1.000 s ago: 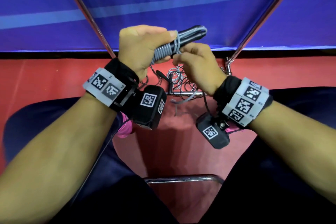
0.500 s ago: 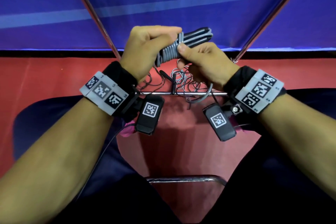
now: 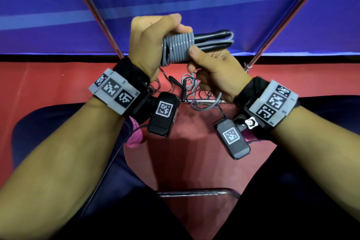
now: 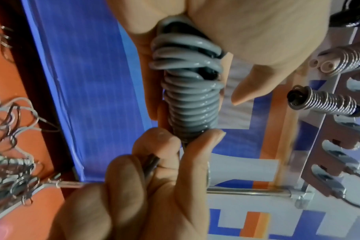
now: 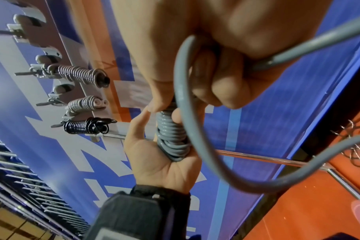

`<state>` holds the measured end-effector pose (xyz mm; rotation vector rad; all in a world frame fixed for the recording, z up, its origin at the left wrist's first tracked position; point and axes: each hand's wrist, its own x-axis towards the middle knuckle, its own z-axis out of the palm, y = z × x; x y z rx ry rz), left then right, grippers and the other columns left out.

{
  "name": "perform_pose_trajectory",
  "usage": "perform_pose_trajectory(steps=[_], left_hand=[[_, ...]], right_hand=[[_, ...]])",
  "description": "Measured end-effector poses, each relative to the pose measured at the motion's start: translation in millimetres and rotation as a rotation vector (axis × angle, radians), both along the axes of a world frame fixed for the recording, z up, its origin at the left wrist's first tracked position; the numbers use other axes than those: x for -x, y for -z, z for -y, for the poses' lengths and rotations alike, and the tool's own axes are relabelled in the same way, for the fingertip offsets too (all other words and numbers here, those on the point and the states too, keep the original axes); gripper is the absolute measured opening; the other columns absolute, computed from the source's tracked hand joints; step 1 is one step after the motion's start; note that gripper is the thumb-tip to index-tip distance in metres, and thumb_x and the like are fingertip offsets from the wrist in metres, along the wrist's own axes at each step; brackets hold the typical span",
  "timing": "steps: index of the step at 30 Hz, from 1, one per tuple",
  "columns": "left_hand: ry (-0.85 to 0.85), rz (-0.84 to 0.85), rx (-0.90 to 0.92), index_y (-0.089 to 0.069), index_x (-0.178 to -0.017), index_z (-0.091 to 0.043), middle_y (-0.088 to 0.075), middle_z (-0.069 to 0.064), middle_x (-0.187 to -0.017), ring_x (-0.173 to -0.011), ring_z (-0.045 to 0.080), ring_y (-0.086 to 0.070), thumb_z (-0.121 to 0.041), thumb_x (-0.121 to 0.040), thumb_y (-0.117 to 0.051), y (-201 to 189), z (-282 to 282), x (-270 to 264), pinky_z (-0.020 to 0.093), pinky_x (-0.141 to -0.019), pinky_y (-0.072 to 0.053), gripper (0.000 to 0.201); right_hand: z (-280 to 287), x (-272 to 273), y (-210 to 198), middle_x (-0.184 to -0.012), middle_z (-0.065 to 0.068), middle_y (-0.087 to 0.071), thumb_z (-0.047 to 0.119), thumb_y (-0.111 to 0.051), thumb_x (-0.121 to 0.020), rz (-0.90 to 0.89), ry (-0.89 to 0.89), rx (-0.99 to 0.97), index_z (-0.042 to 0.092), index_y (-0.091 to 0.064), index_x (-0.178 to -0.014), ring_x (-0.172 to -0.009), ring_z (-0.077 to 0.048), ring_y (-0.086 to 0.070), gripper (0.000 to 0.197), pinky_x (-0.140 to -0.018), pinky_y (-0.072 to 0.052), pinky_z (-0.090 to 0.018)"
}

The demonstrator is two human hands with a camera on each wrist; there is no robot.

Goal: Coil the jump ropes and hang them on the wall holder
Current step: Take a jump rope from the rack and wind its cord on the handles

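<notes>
**Head view.** A grey plastic-cord jump rope is wound in tight turns round its two black handles. Both hands hold it in mid-air, before the lower edge of a blue printed banner and above the red floor. The handles lie roughly level and project to the right of the winding.

The left hand grips the wound end of the bundle, with fingers and thumb curled round the turns. The right hand meets it from the opposite side. Its thumb and forefinger pinch the last turns, and its other fingers are closed on the unwound cord. A loose tail of that cord hangs in a loop beneath the right hand.

A tangle of thin grey and dark ropes lies on the floor beside a chrome crossbar, near the banner's foot.

**Left wrist view.** The wall holder, a brown slotted rack, is mounted on the banner wall, well apart from the hands.

**Right wrist view.** Three coiled ropes hang in a row along the holder:
- a silver-grey coil with a black handle;
- a coil with white handles;
- a black coil.
</notes>
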<state>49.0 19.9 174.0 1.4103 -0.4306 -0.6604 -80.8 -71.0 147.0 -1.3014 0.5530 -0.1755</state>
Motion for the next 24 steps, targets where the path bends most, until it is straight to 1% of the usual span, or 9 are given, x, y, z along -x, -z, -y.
perform_pose_trajectory(steps=[3, 6, 8, 10, 13, 16, 20, 22, 24], left_hand=[[0.051, -0.124, 0.049, -0.076, -0.071, 0.001, -0.070, 0.030, -0.089, -0.075, 0.036, -0.064, -0.017, -0.076, -0.065, -3.0, -0.2, 1.5, 0.043, -0.070, -0.051, 0.022], [0.156, -0.340, 0.138, -0.076, -0.085, 0.006, -0.069, 0.026, -0.101, -0.087, 0.037, -0.065, -0.014, -0.070, -0.062, -10.9, -4.1, 7.3, 0.040, -0.075, -0.054, 0.028], [0.150, -0.394, 0.162, -0.074, -0.087, 0.007, -0.072, 0.025, -0.107, -0.092, 0.035, -0.067, -0.017, -0.069, -0.058, -13.6, -4.4, 10.7, 0.038, -0.074, -0.057, 0.034], [0.139, -0.353, 0.162, -0.073, -0.085, 0.007, -0.071, 0.027, -0.112, -0.090, 0.035, -0.067, -0.019, -0.074, -0.054, -11.8, -2.5, 12.0, 0.034, -0.069, -0.056, 0.034], [0.125, -0.317, 0.149, -0.073, -0.080, 0.007, -0.071, 0.028, -0.102, -0.077, 0.034, -0.066, -0.024, -0.080, -0.047, -8.0, 0.1, 12.2, 0.032, -0.064, -0.053, 0.041], [0.101, -0.317, 0.114, -0.076, -0.071, 0.002, -0.073, 0.025, -0.092, -0.079, 0.035, -0.064, -0.028, -0.079, -0.049, -4.4, 0.0, 10.8, 0.034, -0.071, -0.053, 0.042], [0.021, -0.281, 0.006, -0.076, -0.070, 0.001, -0.073, 0.026, -0.096, -0.079, 0.036, -0.064, -0.026, -0.091, -0.056, 3.5, 4.1, 9.0, 0.042, -0.077, -0.052, 0.038], [-0.044, -0.191, -0.044, -0.073, -0.067, 0.000, -0.075, 0.024, -0.090, -0.074, 0.032, -0.067, -0.019, -0.091, -0.064, 5.1, 5.9, 9.6, 0.041, -0.073, -0.055, 0.032], [-0.066, -0.092, -0.089, -0.071, -0.067, 0.002, -0.075, 0.021, -0.081, -0.065, 0.028, -0.067, -0.013, -0.090, -0.069, 5.5, 7.4, 10.1, 0.036, -0.064, -0.055, 0.028]], right_hand=[[3.7, -0.2, 0.6, -0.046, 0.000, -0.024, 0.037, -0.057, -0.098, 0.020, 0.021, -0.058, 0.009, -0.059, -0.063, -0.038, -0.011, -0.014, 0.045, -0.042, -0.017, -0.019], [11.2, -2.6, -2.3, -0.058, -0.004, -0.026, 0.038, -0.055, -0.099, 0.043, 0.022, -0.100, 0.011, -0.058, -0.066, -0.044, -0.011, -0.012, 0.042, -0.043, -0.012, -0.022], [12.4, -3.9, -3.3, -0.061, -0.006, -0.030, 0.036, -0.054, -0.100, 0.054, 0.038, -0.110, 0.012, -0.058, -0.067, -0.047, -0.014, -0.010, 0.042, -0.044, -0.010, -0.025], [9.4, -4.1, -2.3, -0.059, -0.004, -0.039, 0.034, -0.054, -0.101, 0.050, 0.057, -0.126, 0.011, -0.058, -0.069, -0.046, -0.012, -0.011, 0.039, -0.045, -0.009, -0.026], [5.1, -2.8, -0.2, -0.057, 0.005, -0.053, 0.032, -0.052, -0.102, 0.034, 0.083, -0.167, 0.010, -0.054, -0.073, -0.043, -0.008, -0.017, 0.036, -0.045, -0.009, -0.025], [4.0, -2.4, 1.4, -0.053, 0.002, -0.047, 0.031, -0.053, -0.102, 0.019, 0.078, -0.169, 0.008, -0.054, -0.070, -0.039, -0.008, -0.018, 0.039, -0.044, -0.010, -0.025], [2.5, -1.7, 4.6, -0.059, -0.005, -0.044, 0.033, -0.056, -0.100, 0.000, 0.086, -0.164, 0.008, -0.056, -0.067, -0.038, -0.008, -0.019, 0.041, -0.043, -0.010, -0.023], [2.2, -1.1, 4.9, -0.056, -0.003, -0.044, 0.034, -0.057, -0.099, -0.021, 0.066, -0.156, 0.008, -0.057, -0.066, -0.038, -0.008, -0.018, 0.041, -0.042, -0.011, -0.023], [1.3, 0.5, 3.5, -0.046, 0.003, -0.042, 0.034, -0.056, -0.100, -0.045, 0.039, -0.143, 0.006, -0.057, -0.068, -0.037, -0.008, -0.018, 0.042, -0.044, -0.010, -0.025]])
